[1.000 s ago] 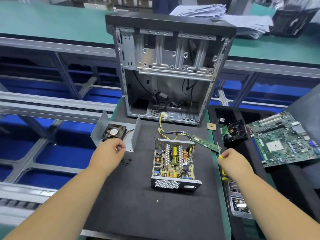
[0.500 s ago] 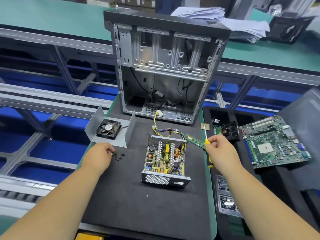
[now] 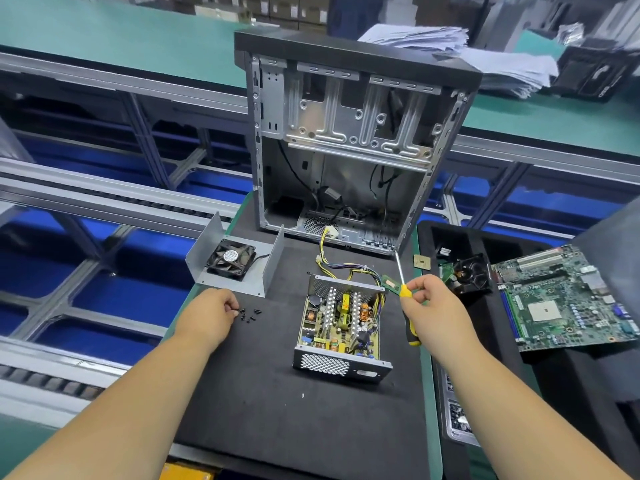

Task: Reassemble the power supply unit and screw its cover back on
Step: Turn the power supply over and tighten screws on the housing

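Nearest on the black mat (image 3: 263, 403) that covers the surface sits the open power supply unit (image 3: 341, 322), the landmark here: its perforated metal end faces the person and its circuit board, with coils and capacitors, lies bare to view, no cover on it. Just left of the unit, a small cluster of black screws (image 3: 250, 314) lies on the mat, and the left hand (image 3: 207, 315) rests at that cluster with fingers curled, its fingertips touching the nearest screw; whether the grip has actually closed on one cannot be told. Just right of the unit, the right hand (image 3: 434, 306) has its grip clamped round the yellow and black handle of a screwdriver (image 3: 406, 296), whose thin shaft slants up and away from the person. Beyond the unit to the left lies its grey U-shaped cover (image 3: 268, 268), open side up, with a black fan (image 3: 230, 258) inside it. A yellow and black wire bundle (image 3: 341, 265) runs from the unit's far end toward the open computer case (image 3: 346, 140) standing upright directly behind it. To the right of the unit, well apart, a green motherboard (image 3: 568, 299) lies in a black tray (image 3: 450, 233), with a black cooler fan (image 3: 472, 271) between the two.
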Demonstrator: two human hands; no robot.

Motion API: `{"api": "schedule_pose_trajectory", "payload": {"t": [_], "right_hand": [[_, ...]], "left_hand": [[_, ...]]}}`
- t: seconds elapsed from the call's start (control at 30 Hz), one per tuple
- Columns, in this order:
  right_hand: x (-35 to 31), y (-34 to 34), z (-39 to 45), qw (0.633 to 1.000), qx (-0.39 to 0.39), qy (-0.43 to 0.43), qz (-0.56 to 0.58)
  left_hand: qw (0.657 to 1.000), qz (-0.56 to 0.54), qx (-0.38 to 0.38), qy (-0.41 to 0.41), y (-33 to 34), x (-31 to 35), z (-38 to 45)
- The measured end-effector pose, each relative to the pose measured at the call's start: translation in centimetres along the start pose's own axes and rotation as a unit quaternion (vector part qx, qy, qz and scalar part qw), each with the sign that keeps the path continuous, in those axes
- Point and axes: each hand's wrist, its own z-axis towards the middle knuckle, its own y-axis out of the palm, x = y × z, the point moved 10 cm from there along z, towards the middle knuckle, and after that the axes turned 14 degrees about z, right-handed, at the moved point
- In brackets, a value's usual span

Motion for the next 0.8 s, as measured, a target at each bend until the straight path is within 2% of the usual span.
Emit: {"api": "schedule_pose_trajectory", "payload": {"t": [0.13, 0.27, 0.33, 0.4, 0.47, 0.53, 0.6, 0.67, 0.8], "right_hand": [[-0.9, -0.4, -0.2, 0.998, 0.009, -0.019, 0.057], [-3.2, -1.0, -0.5, 0.992, -0.015, -0.057, 0.111], [-4.6, -1.0, -0.9, 0.984, -0.036, -0.069, 0.161], [-5.9, -1.3, -1.5, 0.971, -0.054, -0.080, 0.217], [-7.1, -2.0, -2.2, 0.967, -0.069, -0.103, 0.225], [-7.9, -3.0, -2.8, 0.968, -0.076, -0.120, 0.208], [-8.1, -4.2, -3.3, 0.969, -0.077, -0.130, 0.197], [-7.9, -5.4, -3.5, 0.971, -0.075, -0.132, 0.186], [-6.3, -7.1, -3.2, 0.977, -0.056, -0.123, 0.165]], "left_hand": [[0.992, -0.119, 0.039, -0.012, -2.0, 0.7, -1.5], [0.955, -0.292, 0.040, 0.013, -5.5, 4.1, -3.7], [0.914, -0.401, 0.014, 0.059, -7.1, 7.4, -4.8], [0.851, -0.515, -0.025, 0.094, -8.1, 10.5, -5.9], [0.787, -0.602, -0.076, 0.109, -8.2, 13.2, -6.7], [0.757, -0.633, -0.106, 0.122, -7.9, 15.1, -7.3], [0.762, -0.625, -0.113, 0.129, -7.2, 16.2, -7.6], [0.786, -0.604, -0.086, 0.105, -6.5, 15.4, -7.2], [0.877, -0.479, 0.011, -0.028, -4.4, 7.7, -5.2]]}}
